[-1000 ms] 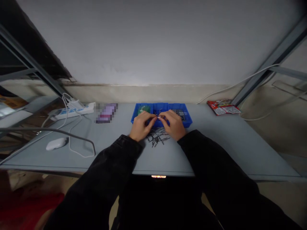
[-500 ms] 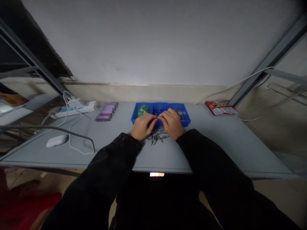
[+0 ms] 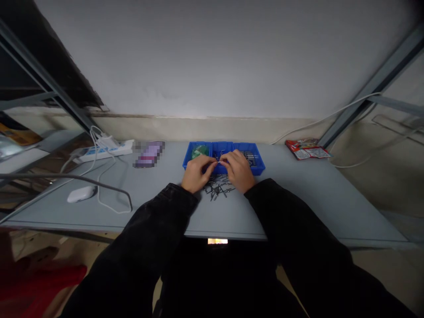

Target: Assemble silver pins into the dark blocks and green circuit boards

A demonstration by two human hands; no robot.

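My left hand [image 3: 197, 173] and my right hand [image 3: 239, 171] meet in front of a blue three-compartment plastic tray [image 3: 222, 146]. Between their fingertips is a small bright metal pin [image 3: 219, 162], pinched by both hands. A green item [image 3: 200, 152] lies in the tray's left compartment, and dark metal parts [image 3: 251, 158] fill the right one. The middle compartment is mostly hidden behind my fingers. Just below my hands, a loose pile of dark metal pins [image 3: 217, 189] lies on the table.
The grey table [image 3: 298, 198] holds a white power strip [image 3: 106, 150], a pixelated purple object [image 3: 149, 154], a white mouse [image 3: 81, 194] with cables, and a red printed packet [image 3: 308, 149]. Grey metal frame bars [image 3: 374, 84] stand at both sides.
My fingertips have shifted slightly around the small pin, with both hands staying together over the tray. The view has moved a little.
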